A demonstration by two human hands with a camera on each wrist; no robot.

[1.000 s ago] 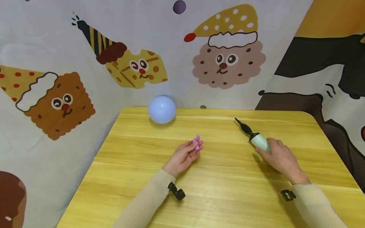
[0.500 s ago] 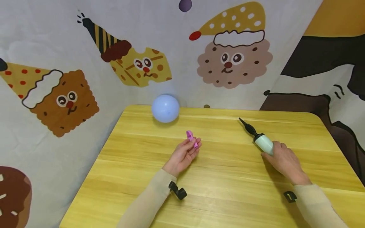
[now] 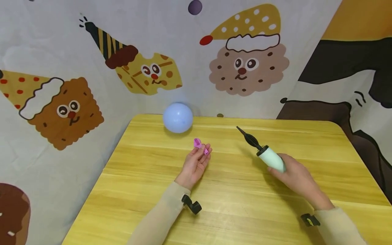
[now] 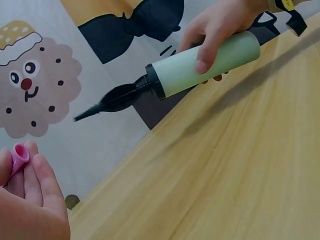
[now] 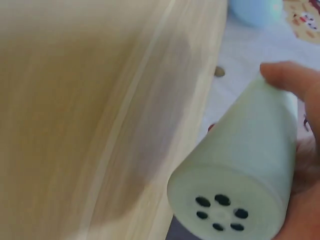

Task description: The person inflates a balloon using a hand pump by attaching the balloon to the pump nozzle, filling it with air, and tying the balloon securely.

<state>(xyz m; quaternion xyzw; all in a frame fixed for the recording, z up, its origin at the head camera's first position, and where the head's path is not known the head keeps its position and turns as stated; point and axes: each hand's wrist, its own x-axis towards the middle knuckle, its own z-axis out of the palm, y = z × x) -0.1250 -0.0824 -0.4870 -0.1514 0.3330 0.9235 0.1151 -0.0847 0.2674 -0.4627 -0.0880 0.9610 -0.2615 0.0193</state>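
Between thumb and fingers my left hand (image 3: 193, 167) pinches a limp pink balloon (image 3: 197, 143). In the left wrist view the open mouth of the pink balloon (image 4: 20, 152) faces up and to the right. My right hand (image 3: 298, 175) grips a pale green balloon pump (image 3: 272, 159) with a black nozzle, held above the table. The nozzle points up-left in the head view, apart from the balloon. The right wrist view shows the pump's end (image 5: 225, 200) with several small holes, and my thumb along its side.
An inflated blue balloon (image 3: 178, 117) rests near the back edge of the wooden table (image 3: 239, 211). Behind it hangs a cloth (image 3: 196, 51) printed with cartoon foods. A black wrist mount (image 3: 192, 205) sits on the left sleeve.
My right hand has raised the pump off the table and brought it left, towards the balloon. My left hand has shifted slightly left and away from me, and the pink balloon has turned in its fingers.
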